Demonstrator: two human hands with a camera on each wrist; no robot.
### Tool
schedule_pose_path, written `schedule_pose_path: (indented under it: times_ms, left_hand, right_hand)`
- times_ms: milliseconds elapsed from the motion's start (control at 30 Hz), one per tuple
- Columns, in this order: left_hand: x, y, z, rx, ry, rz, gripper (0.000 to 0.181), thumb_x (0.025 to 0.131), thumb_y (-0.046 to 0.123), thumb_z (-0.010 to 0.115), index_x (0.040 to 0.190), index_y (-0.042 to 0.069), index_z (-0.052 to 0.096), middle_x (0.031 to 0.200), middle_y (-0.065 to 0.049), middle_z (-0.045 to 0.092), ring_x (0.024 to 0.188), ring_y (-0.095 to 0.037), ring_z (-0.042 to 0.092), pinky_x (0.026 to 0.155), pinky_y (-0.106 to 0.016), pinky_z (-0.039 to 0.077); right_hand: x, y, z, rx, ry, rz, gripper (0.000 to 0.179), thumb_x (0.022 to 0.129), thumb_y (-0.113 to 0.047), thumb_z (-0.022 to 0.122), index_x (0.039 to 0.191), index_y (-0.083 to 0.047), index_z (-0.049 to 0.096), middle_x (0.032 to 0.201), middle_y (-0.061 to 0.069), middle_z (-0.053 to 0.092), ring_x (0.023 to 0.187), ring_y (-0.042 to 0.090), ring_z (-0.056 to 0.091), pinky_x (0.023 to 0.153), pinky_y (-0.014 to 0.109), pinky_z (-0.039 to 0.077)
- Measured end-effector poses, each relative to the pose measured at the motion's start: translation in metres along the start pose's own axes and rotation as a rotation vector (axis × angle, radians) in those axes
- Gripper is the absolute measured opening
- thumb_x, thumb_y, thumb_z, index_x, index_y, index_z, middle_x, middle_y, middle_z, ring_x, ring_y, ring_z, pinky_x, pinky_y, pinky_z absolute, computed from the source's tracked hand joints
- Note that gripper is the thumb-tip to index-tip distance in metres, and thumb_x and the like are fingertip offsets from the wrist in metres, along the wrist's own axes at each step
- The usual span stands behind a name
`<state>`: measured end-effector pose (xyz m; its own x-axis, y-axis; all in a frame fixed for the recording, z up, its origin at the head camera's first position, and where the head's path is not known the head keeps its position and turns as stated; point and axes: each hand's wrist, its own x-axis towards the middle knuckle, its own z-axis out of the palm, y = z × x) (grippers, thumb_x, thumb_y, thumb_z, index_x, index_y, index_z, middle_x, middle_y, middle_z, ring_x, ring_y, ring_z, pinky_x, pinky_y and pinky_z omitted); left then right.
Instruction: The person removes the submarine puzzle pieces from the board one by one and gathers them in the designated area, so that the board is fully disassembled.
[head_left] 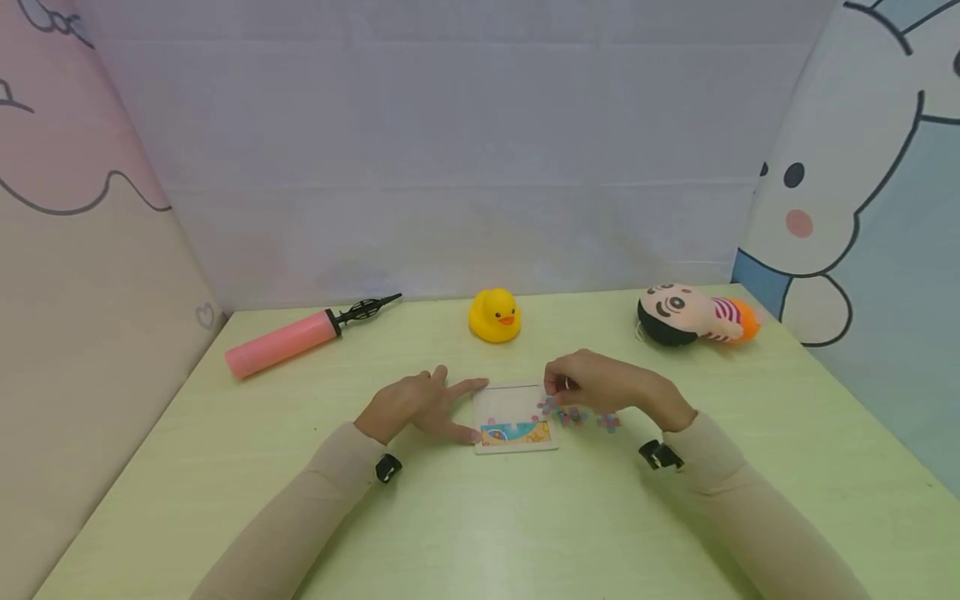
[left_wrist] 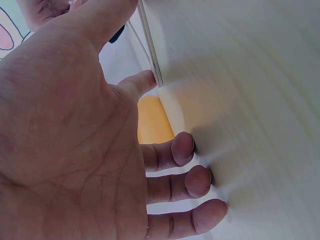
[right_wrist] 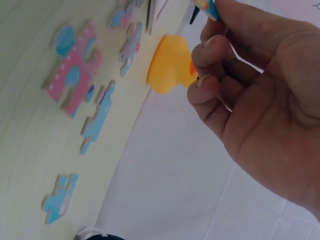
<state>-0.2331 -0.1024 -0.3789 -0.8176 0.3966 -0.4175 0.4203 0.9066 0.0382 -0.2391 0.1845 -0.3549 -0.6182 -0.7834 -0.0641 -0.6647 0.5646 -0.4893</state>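
A white puzzle tray (head_left: pixel 517 450) lies flat on the table, its near part filled with blue and orange picture pieces (head_left: pixel 506 434) and its far part bare. My left hand (head_left: pixel 420 404) is at the tray's left side, thumb and index finger spread along that edge. In the left wrist view the other fingertips (left_wrist: pixel 197 181) rest on the table. Over the tray's right edge, my right hand (head_left: pixel 600 383) pinches a small jigsaw piece (right_wrist: pixel 209 9) between thumb and fingers. Several loose jigsaw pieces (right_wrist: pixel 75 70) in pink and blue lie beneath that hand, right of the tray.
A yellow rubber duck (head_left: pixel 495 317) sits behind the tray. Far left lies a pink hand pump (head_left: pixel 281 343) with a black nozzle. At the back right is a doll (head_left: pixel 693 315) lying on its side. A pale curtain (head_left: pixel 465 150) hangs behind the table.
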Motion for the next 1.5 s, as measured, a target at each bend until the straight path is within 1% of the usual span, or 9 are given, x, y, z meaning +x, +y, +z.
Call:
schedule_pose_path:
  times_ms: [167, 233, 400, 600, 867, 1033, 1167, 1400, 1500]
  left_hand:
    - [-0.001, 0.001, -0.001, -0.006, -0.003, -0.002, 0.089, 0.083, 0.076, 0.059, 0.158, 0.045, 0.021, 0.142, -0.021, 0.038, 0.116, -0.037, 0.051, 0.081, -0.053, 0.051]
    - [-0.002, 0.001, -0.001, -0.009, -0.001, -0.001, 0.089, 0.083, 0.076, 0.059, 0.158, 0.044, 0.021, 0.143, -0.021, 0.038, 0.117, -0.038, 0.051, 0.082, -0.053, 0.051]
    - [-0.003, 0.001, -0.001, -0.005, 0.008, 0.006, 0.089, 0.083, 0.075, 0.059, 0.157, 0.044, 0.022, 0.141, -0.021, 0.039, 0.115, -0.038, 0.052, 0.081, -0.052, 0.051]
    - [-0.002, 0.001, -0.001, 0.001, 0.013, 0.005, 0.089, 0.083, 0.076, 0.059, 0.157, 0.044, 0.023, 0.137, -0.02, 0.041, 0.112, -0.037, 0.053, 0.079, -0.051, 0.051]
    - [-0.001, 0.001, -0.002, 0.0, 0.001, -0.001, 0.089, 0.084, 0.076, 0.059, 0.158, 0.044, 0.021, 0.145, -0.021, 0.038, 0.119, -0.038, 0.051, 0.084, -0.054, 0.051]
    - [-0.001, 0.001, -0.002, -0.002, -0.006, -0.007, 0.09, 0.083, 0.076, 0.059, 0.158, 0.044, 0.02, 0.143, -0.02, 0.038, 0.117, -0.037, 0.051, 0.083, -0.052, 0.051]
    - [0.0, 0.001, -0.001, -0.003, -0.005, -0.008, 0.09, 0.083, 0.076, 0.059, 0.158, 0.044, 0.02, 0.143, -0.02, 0.038, 0.116, -0.037, 0.051, 0.082, -0.052, 0.051]
    - [0.0, 0.001, -0.001, 0.001, -0.002, -0.009, 0.09, 0.083, 0.076, 0.059, 0.158, 0.045, 0.02, 0.138, -0.019, 0.041, 0.113, -0.036, 0.052, 0.081, -0.051, 0.051]
    - [0.0, 0.001, -0.001, 0.003, -0.004, -0.008, 0.09, 0.083, 0.077, 0.058, 0.158, 0.045, 0.019, 0.139, -0.019, 0.04, 0.114, -0.036, 0.052, 0.081, -0.051, 0.051]
  right_hand:
    - [-0.013, 0.011, -0.004, 0.031, 0.014, 0.012, 0.012, 0.097, -0.008, 0.067, 0.09, -0.013, 0.059, 0.076, -0.006, 0.052, 0.067, 0.008, 0.048, 0.062, 0.025, 0.042]
    - [-0.019, 0.016, -0.005, 0.034, 0.03, 0.001, 0.01, 0.097, -0.008, 0.067, 0.091, -0.012, 0.059, 0.077, -0.005, 0.052, 0.067, 0.008, 0.048, 0.061, 0.026, 0.042]
    - [-0.032, 0.027, -0.009, -0.006, 0.065, -0.009, 0.01, 0.096, -0.009, 0.068, 0.093, -0.015, 0.06, 0.078, -0.008, 0.053, 0.07, 0.009, 0.049, 0.063, 0.026, 0.043]
    - [-0.045, 0.032, -0.015, -0.022, 0.079, 0.02, 0.014, 0.096, -0.008, 0.068, 0.09, -0.017, 0.059, 0.078, -0.009, 0.051, 0.071, 0.01, 0.049, 0.065, 0.026, 0.042]
    - [-0.061, 0.036, -0.024, -0.009, 0.05, 0.065, 0.012, 0.096, -0.008, 0.067, 0.09, -0.015, 0.059, 0.078, -0.007, 0.053, 0.072, 0.009, 0.05, 0.066, 0.025, 0.043]
    - [-0.07, 0.038, -0.027, 0.006, 0.033, 0.105, 0.012, 0.096, -0.011, 0.068, 0.088, -0.016, 0.06, 0.078, -0.008, 0.054, 0.072, 0.009, 0.052, 0.065, 0.025, 0.044]
    - [-0.076, 0.041, -0.03, 0.014, 0.011, 0.117, 0.011, 0.096, -0.013, 0.068, 0.088, -0.018, 0.062, 0.078, -0.008, 0.055, 0.072, 0.008, 0.052, 0.065, 0.025, 0.044]
    - [-0.081, 0.05, -0.031, 0.021, -0.031, 0.134, 0.005, 0.095, -0.012, 0.07, 0.091, -0.014, 0.066, 0.077, -0.008, 0.055, 0.073, 0.009, 0.052, 0.064, 0.024, 0.043]
    - [-0.082, 0.054, -0.03, 0.031, -0.045, 0.14, 0.005, 0.094, -0.012, 0.071, 0.091, -0.012, 0.067, 0.076, -0.007, 0.055, 0.072, 0.008, 0.052, 0.063, 0.024, 0.043]
